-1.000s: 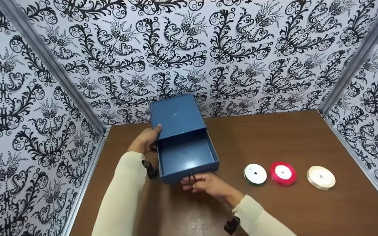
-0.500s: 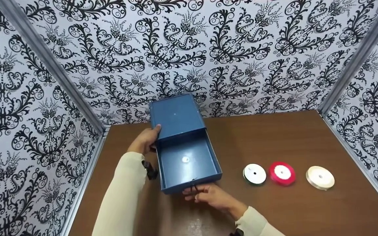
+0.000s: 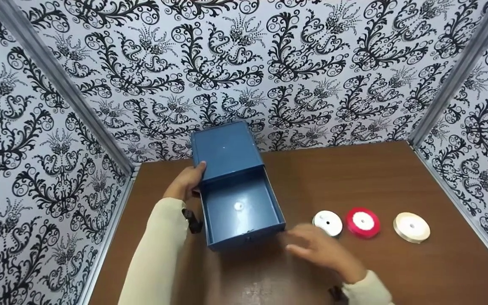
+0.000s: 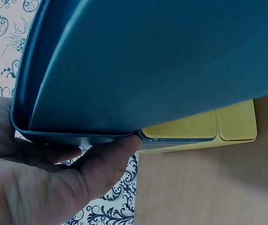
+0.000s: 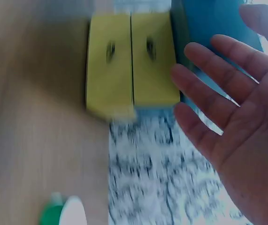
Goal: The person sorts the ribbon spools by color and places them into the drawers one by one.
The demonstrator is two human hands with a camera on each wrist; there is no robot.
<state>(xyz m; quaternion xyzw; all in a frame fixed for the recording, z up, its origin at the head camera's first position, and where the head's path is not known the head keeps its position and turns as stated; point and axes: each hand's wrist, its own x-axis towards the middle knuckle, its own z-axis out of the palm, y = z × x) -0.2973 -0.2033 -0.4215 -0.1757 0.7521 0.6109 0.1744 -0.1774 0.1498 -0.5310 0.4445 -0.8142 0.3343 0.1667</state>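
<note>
A small blue drawer cabinet point(image 3: 227, 148) stands at the back of the table, its top drawer point(image 3: 240, 214) pulled well out with nothing in it. My left hand point(image 3: 185, 182) grips the cabinet's left side, thumb on the top edge. Up close in the left wrist view, that hand point(image 4: 54, 183) holds the blue casing's edge, near yellow panels point(image 4: 180, 126). My right hand point(image 3: 322, 252) is apart from the drawer, off its front right corner, holding nothing. Its fingers are spread in the right wrist view, beside yellow fronts point(image 5: 110, 70) with dark pulls.
To the right lie three ribbon spools: a white-faced one point(image 3: 328, 223) with a dark green edge, a red one point(image 3: 363, 222) and a cream one point(image 3: 412, 228). Patterned walls point(image 3: 244, 63) enclose the brown table point(image 3: 354, 178) at back and sides.
The drawer came further out toward me, then stopped. My right hand has let go of the drawer's pull and moved right toward the spools. The left hand keeps its hold.
</note>
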